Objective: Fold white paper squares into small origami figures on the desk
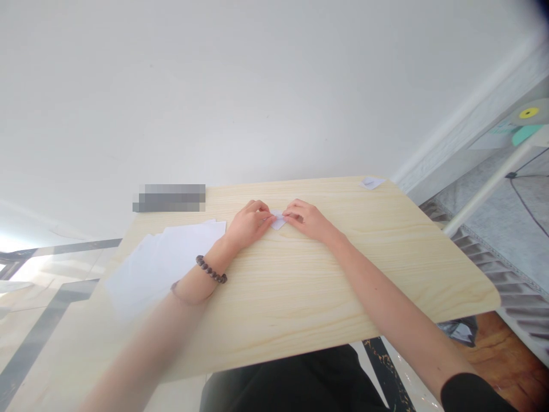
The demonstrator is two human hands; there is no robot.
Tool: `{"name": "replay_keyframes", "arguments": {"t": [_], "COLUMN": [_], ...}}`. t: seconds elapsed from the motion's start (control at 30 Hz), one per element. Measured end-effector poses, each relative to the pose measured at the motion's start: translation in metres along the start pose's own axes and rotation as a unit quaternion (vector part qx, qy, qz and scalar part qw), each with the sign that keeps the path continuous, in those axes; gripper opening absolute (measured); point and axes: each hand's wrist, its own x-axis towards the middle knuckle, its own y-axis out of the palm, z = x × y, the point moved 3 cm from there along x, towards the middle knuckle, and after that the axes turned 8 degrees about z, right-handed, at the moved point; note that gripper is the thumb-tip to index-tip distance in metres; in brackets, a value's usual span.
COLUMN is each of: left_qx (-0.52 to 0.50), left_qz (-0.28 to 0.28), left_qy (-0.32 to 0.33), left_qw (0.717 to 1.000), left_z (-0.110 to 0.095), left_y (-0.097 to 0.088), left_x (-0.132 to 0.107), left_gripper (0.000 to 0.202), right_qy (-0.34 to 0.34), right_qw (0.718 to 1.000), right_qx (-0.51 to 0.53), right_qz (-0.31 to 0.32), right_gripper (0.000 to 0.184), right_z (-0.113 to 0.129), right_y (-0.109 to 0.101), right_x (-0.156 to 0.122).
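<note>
A small folded piece of white paper (278, 221) is held between my two hands near the middle of the table. My left hand (252, 222) pinches its left side, thumb and fingertips together. On the opposite side my right hand (307, 218) grips the paper in the same way. The fingers cover both side corners, so the folds there are hidden. A dark beaded bracelet (211, 270) circles my left wrist.
Loose white sheets (171, 252) lie overlapping on the left of the wooden table (291, 309), partly under my left forearm. Another small folded paper (372, 182) rests at the far right corner. A blurred-out block (169, 198) covers the far left corner. A wall stands behind.
</note>
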Motion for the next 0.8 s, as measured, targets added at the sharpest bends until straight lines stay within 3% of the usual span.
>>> {"name": "replay_keyframes", "arguments": {"t": [0.6,0.8], "left_qx": [-0.068,-0.045], "left_qz": [0.007,0.008], "left_qy": [-0.1,-0.095], "left_qw": [0.993,0.994], "left_z": [0.007,0.006], "left_y": [0.002,0.005], "left_x": [0.004,0.003], "left_gripper": [0.022,0.023], "right_qy": [0.107,0.133], "right_qw": [0.992,0.984], "right_qx": [-0.058,-0.113], "right_qz": [-0.03,-0.039], "right_gripper": [0.03,0.031], "right_z": [-0.006,-0.005], "right_y": [0.008,0.013], "right_x": [0.011,0.014]}}
